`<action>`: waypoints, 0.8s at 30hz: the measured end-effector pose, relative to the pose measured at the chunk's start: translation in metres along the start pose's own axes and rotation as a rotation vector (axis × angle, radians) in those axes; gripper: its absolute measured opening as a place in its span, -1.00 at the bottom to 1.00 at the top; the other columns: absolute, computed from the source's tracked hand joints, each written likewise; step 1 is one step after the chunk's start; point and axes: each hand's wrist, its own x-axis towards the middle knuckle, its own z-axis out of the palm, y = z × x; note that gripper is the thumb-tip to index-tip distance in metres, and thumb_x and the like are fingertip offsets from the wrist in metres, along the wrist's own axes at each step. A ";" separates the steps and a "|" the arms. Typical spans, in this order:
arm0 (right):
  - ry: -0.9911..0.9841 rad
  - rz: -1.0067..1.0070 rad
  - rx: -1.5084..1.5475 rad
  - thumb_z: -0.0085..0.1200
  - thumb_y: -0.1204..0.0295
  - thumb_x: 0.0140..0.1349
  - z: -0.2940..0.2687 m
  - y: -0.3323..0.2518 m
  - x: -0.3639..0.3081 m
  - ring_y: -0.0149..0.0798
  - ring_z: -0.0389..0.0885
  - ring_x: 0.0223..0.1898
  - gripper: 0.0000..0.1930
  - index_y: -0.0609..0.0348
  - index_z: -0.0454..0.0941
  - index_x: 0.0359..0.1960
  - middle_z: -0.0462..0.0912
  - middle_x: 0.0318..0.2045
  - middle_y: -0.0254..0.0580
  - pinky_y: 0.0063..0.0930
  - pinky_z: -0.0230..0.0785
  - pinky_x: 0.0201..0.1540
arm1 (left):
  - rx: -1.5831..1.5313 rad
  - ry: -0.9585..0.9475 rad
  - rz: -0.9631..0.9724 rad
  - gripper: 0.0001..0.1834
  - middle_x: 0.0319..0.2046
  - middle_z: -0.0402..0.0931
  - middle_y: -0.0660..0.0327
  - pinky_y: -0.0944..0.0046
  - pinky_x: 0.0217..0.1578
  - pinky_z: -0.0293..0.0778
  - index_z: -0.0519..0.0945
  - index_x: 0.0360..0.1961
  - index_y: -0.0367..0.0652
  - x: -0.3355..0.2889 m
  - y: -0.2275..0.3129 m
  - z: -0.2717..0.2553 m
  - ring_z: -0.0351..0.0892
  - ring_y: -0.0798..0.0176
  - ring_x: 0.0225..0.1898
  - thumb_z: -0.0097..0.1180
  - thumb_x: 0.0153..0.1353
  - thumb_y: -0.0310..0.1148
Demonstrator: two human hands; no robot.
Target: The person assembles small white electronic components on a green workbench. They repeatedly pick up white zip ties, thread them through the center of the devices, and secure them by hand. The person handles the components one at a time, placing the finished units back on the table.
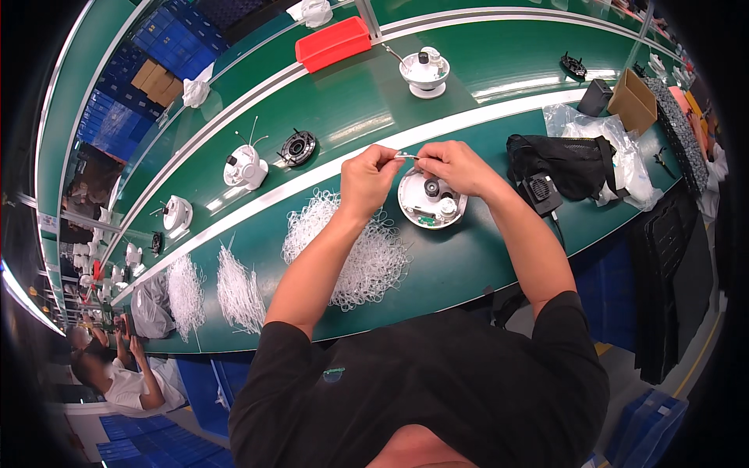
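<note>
Just in front of me, a white round camera housing (408,189) stands open side up on the green bench, with a black lens (432,186) and a small green circuit board inside. My left hand (368,178) and my right hand (457,166) meet above its far rim, fingers pinched. Between their fingertips runs a thin, pale wire-like piece (405,156); its exact kind is too small to make out. Left of the housing, partly behind my left forearm, spreads a heap of white looped cords (376,261).
More white cord bundles (240,290) lie leftward. Beyond the bench edge, a green conveyor carries white housings (426,72), a black ring part (299,147) and a red bin (334,44). At right are a black bag (554,160), plastic bags and a cardboard box (633,102). Another person sits far left.
</note>
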 end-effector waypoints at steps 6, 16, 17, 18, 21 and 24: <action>-0.008 0.032 0.023 0.07 0.29 0.32 -0.002 -0.002 -0.001 -0.45 0.49 -0.50 -0.75 0.22 0.67 -0.25 0.65 -0.53 -0.30 -0.45 0.32 -0.43 | 0.276 0.159 0.222 -0.87 -0.50 0.68 0.11 0.29 -0.45 0.57 0.66 -0.40 -0.25 0.001 0.005 0.003 0.68 0.26 -0.51 0.37 0.11 -0.44; 0.031 -0.008 0.143 0.07 0.37 0.31 0.001 0.003 -0.002 -0.35 0.61 -0.44 -0.79 0.28 0.63 -0.28 0.67 -0.50 -0.24 -0.41 0.43 -0.31 | 0.262 0.047 0.347 -0.91 -0.41 0.68 0.08 0.15 -0.36 0.60 0.67 -0.33 -0.23 -0.004 0.010 0.016 0.70 0.02 -0.40 0.28 0.14 -0.46; 0.038 -0.009 0.146 0.08 0.38 0.31 0.001 0.004 -0.003 -0.36 0.60 -0.44 -0.80 0.29 0.63 -0.26 0.67 -0.50 -0.24 -0.42 0.43 -0.31 | 0.237 0.033 0.348 -0.89 -0.39 0.68 0.07 0.16 -0.35 0.60 0.68 -0.31 -0.24 -0.006 0.011 0.016 0.70 0.01 -0.39 0.27 0.14 -0.46; 0.052 -0.003 0.179 0.09 0.39 0.31 0.002 0.006 -0.003 -0.37 0.60 -0.44 -0.81 0.29 0.63 -0.24 0.67 -0.49 -0.24 -0.42 0.43 -0.31 | 0.213 0.025 0.315 -0.87 -0.39 0.69 0.06 0.17 -0.34 0.60 0.68 -0.28 -0.25 -0.006 0.010 0.017 0.70 0.01 -0.39 0.27 0.14 -0.46; 0.095 -0.029 0.215 0.12 0.41 0.32 0.004 0.010 -0.004 -0.39 0.59 -0.43 -0.82 0.29 0.61 -0.19 0.67 -0.47 -0.24 -0.44 0.43 -0.31 | 0.139 0.001 0.168 -0.82 -0.39 0.70 0.04 0.20 -0.32 0.60 0.68 -0.23 -0.28 -0.006 0.008 0.017 0.72 0.06 -0.40 0.28 0.15 -0.45; 0.116 -0.105 0.176 0.13 0.41 0.32 0.003 0.004 -0.009 -0.43 0.56 -0.41 -0.81 0.29 0.61 -0.15 0.66 -0.45 -0.26 -0.45 0.42 -0.31 | -0.015 -0.056 -0.088 -0.83 -0.44 0.71 0.04 0.24 -0.34 0.59 0.68 -0.27 -0.30 -0.005 0.007 0.019 0.72 0.19 -0.44 0.30 0.16 -0.43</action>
